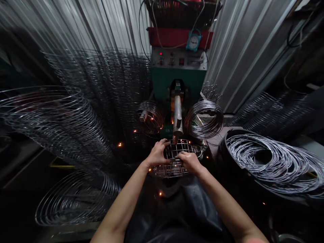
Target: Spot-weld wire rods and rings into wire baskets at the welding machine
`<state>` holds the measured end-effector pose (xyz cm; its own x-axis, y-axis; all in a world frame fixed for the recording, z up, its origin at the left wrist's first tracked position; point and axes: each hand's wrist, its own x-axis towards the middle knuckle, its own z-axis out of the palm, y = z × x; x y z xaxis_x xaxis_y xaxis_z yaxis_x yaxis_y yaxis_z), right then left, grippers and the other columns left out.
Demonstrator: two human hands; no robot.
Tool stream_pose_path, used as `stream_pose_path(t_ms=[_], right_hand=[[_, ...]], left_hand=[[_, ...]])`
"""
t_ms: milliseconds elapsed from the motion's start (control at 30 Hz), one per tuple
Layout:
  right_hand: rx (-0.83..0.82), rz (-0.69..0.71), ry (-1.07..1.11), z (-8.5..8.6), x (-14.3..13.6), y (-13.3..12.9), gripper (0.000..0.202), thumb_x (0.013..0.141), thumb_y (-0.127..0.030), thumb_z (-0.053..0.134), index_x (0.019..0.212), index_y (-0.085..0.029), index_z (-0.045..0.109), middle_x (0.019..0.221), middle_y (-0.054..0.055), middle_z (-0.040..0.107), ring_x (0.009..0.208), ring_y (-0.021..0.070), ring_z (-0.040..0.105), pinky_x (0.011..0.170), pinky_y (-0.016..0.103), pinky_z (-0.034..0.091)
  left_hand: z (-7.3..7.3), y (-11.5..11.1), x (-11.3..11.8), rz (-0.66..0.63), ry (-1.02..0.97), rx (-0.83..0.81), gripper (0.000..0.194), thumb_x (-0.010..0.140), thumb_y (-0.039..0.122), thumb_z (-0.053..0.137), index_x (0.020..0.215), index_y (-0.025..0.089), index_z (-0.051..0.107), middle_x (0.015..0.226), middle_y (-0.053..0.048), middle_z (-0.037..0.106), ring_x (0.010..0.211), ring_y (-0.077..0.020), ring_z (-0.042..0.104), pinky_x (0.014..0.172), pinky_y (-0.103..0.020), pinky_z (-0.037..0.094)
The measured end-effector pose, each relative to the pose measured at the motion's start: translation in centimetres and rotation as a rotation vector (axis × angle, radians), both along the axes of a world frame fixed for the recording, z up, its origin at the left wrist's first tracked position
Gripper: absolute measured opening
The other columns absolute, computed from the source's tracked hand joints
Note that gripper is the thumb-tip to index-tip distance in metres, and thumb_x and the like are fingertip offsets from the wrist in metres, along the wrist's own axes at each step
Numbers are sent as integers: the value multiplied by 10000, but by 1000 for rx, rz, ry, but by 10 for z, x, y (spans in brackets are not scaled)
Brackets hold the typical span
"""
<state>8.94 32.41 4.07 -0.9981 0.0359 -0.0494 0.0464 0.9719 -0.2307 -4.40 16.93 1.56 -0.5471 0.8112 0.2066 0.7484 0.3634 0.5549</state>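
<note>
A round wire basket [172,171] made of crossed metal wires sits under the electrode arm [178,114] of a green spot welder [158,79]. Gripping its left side is my left hand [159,152], thumb and fingers bent around the wires. My right hand [189,161] holds the right side, its fingers closed on the mesh near the middle. The electrode's lower tip meets or nearly meets the far part of the basket; exact contact is too small to tell. Orange sparks fly around the basket and my forearms.
Tall stacks of wire rings [83,125] rise on the left. Wire coils [204,118] hang on both sides of the welder. A black tub [225,152] of loose wire rings stands right. A small blue clock [194,40] hangs above the control panel; corrugated metal walls [243,50] enclose the back.
</note>
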Motion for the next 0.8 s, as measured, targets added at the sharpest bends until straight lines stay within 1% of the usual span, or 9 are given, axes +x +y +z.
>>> stream_pose_path(t_ms=[133, 233, 333, 400, 467, 533, 600, 733, 800], right_hand=[[-21, -75, 67, -5, -13, 2, 282, 868, -179, 481, 1088, -259, 639, 1094, 42, 653, 913, 174, 627, 742, 247, 447], [-152, -138, 169, -11, -11, 3, 274, 826, -182, 550, 1075, -256, 639, 1157, 45, 619, 934, 173, 619, 773, 248, 453], [-440, -253, 385, -23, 8, 2, 323, 789, -250, 605, 1111, -220, 599, 1144, 74, 607, 972, 190, 596, 832, 281, 453], [-696, -378, 465, -35, 25, 2, 311, 777, -343, 600, 1045, -185, 592, 1007, 71, 638, 919, 193, 596, 806, 300, 464], [-976, -526, 396, -50, 42, 4, 316, 756, -423, 577, 943, -169, 583, 814, 34, 629, 731, 164, 592, 645, 273, 474], [-1245, -658, 272, -64, 56, 6, 360, 715, -462, 583, 918, -165, 567, 678, -11, 569, 534, 109, 508, 464, 216, 387], [-1459, -756, 214, -77, 69, 9, 399, 669, -444, 623, 949, -168, 557, 635, -30, 536, 450, 78, 433, 390, 184, 292], [-1666, -838, 212, -90, 89, 17, 316, 623, -348, 667, 875, -193, 554, 633, -4, 556, 475, 100, 477, 370, 186, 313], [-1710, -858, 227, -93, 97, 24, 301, 598, -337, 682, 838, -204, 558, 629, 2, 561, 510, 119, 514, 380, 199, 357]], left_hand=[[9, 8, -7, 85, 32, -59, 836, 514, 367, 783, 1267, 178, 472, 1391, -160, 381, 1315, -326, 332, 1083, -468, 284], [13, 12, -10, 87, 63, -80, 833, 515, 400, 784, 1257, 177, 479, 1380, -163, 394, 1307, -325, 344, 1075, -471, 287], [12, 14, -11, 90, 75, -87, 832, 526, 394, 774, 1268, 176, 466, 1389, -167, 386, 1305, -327, 345, 1072, -487, 284], [9, 15, -13, 112, 83, -91, 841, 516, 381, 776, 1269, 174, 464, 1398, -167, 378, 1313, -332, 334, 1082, -491, 268], [8, 19, -18, 140, 82, -82, 850, 507, 386, 778, 1266, 162, 469, 1398, -170, 379, 1317, -336, 329, 1084, -474, 275], [7, 23, -24, 175, 62, -66, 831, 520, 406, 768, 1257, 153, 482, 1391, -167, 390, 1315, -343, 333, 1080, -457, 294], [8, 27, -29, 210, 29, -60, 806, 528, 412, 761, 1246, 159, 497, 1386, -155, 399, 1305, -349, 348, 1072, -450, 313], [8, 31, -36, 205, -21, -48, 809, 514, 372, 767, 1248, 166, 495, 1404, -147, 377, 1288, -330, 384, 1066, -425, 330], [7, 27, -38, 180, -40, -58, 842, 530, 399, 763, 1282, 175, 458, 1430, -155, 343, 1317, -332, 341, 1092, -470, 267]])
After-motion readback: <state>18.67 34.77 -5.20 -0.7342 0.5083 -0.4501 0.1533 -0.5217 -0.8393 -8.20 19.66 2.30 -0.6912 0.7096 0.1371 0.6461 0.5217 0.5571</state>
